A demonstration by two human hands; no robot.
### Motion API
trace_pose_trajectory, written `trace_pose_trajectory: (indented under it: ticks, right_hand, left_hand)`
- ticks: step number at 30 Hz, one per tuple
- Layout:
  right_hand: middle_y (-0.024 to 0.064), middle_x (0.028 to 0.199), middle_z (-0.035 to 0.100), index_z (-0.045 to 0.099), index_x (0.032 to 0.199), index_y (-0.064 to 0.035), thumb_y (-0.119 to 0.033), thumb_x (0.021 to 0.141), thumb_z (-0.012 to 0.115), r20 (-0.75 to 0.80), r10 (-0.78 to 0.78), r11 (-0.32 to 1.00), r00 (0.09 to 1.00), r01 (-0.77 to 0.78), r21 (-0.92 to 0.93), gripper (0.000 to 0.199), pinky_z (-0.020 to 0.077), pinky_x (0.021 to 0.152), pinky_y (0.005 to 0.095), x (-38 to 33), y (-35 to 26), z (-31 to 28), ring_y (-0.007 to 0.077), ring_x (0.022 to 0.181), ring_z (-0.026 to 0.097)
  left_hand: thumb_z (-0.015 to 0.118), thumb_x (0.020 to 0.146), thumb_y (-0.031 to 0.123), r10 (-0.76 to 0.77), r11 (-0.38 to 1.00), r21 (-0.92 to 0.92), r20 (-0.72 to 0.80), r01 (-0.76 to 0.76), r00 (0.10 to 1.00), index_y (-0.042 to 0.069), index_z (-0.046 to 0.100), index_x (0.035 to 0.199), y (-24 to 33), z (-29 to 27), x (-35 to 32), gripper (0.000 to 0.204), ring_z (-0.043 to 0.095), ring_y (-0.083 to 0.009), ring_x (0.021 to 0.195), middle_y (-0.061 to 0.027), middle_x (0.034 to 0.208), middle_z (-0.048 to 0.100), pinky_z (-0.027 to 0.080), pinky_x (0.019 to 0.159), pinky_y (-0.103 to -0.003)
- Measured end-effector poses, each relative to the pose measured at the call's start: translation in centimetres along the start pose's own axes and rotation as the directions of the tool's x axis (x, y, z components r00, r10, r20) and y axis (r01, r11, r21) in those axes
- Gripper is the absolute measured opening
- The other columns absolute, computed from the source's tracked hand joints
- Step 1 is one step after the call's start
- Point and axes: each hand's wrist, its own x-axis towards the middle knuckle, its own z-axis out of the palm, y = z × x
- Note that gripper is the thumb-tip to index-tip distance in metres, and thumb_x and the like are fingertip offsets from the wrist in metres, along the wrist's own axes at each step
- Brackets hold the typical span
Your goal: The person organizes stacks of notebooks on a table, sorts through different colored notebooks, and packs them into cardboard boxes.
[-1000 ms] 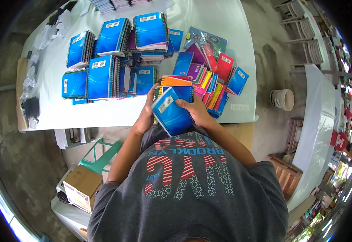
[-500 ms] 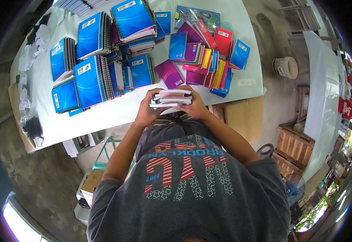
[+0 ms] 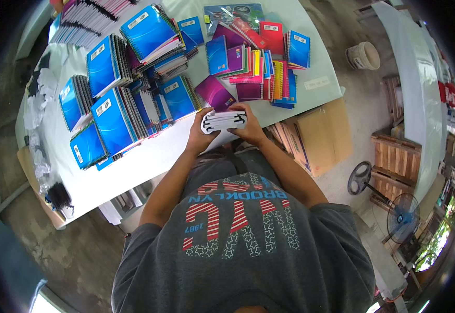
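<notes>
Between my two hands is a small stack of notebooks (image 3: 224, 121), its white page edges facing me and dark bits showing at both ends. My left hand (image 3: 200, 133) is wrapped round the left end, and my right hand (image 3: 249, 128) grips the right end. The stack is held up at the table's near edge. Just beyond it lies a purple spiral notebook (image 3: 214, 94). Covers of the held notebooks are hidden from view.
Piles of blue spiral notebooks (image 3: 114, 116) cover the table's left half. A mixed heap of colourful notebooks (image 3: 256, 68) sits at the right. Beyond the right table edge are cardboard (image 3: 324, 138), a white bucket (image 3: 363, 56), wooden crates (image 3: 394, 167) and a fan (image 3: 403, 218).
The notebooks in my hands look more evenly lined up, with narrower gaps between them. Both hands keep their hold. My view has turned, so the table appears tilted differently.
</notes>
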Motion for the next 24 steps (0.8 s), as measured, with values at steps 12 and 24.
trace_pose_trajectory:
  ticks: [12,24]
  right_hand:
    - [0.0122,0.111,0.048,0.038,0.118,-0.0051,0.0,0.063,0.069,0.103,-0.029,0.999,0.994,0.033,-0.039,0.064,0.0381,0.093,0.0338,0.1,-1.5,0.5,0.0239,0.107,0.049]
    - [0.0116,0.111,0.051,0.038,0.124,-0.0069,0.0,0.062,0.074,0.146,0.156,0.987,0.977,-0.159,0.009,0.072,0.0423,0.089,0.0314,-1.1,1.0,1.5,0.0219,0.107,0.051]
  left_hand:
    - [0.071,0.063,-0.006,0.029,0.999,0.02,-0.045,-0.028,0.999,0.006,0.035,0.125,-0.7,0.6,-0.2,0.073,0.05,-0.0222,0.106,-0.0121,0.112,0.048,0.042,0.091,-0.031]
    - [0.074,0.064,-0.003,0.03,0.998,0.052,-0.017,-0.029,0.999,0.008,0.034,0.129,-0.6,0.4,-1.8,0.077,0.054,-0.0225,0.105,-0.0127,0.114,0.053,0.046,0.087,-0.033]
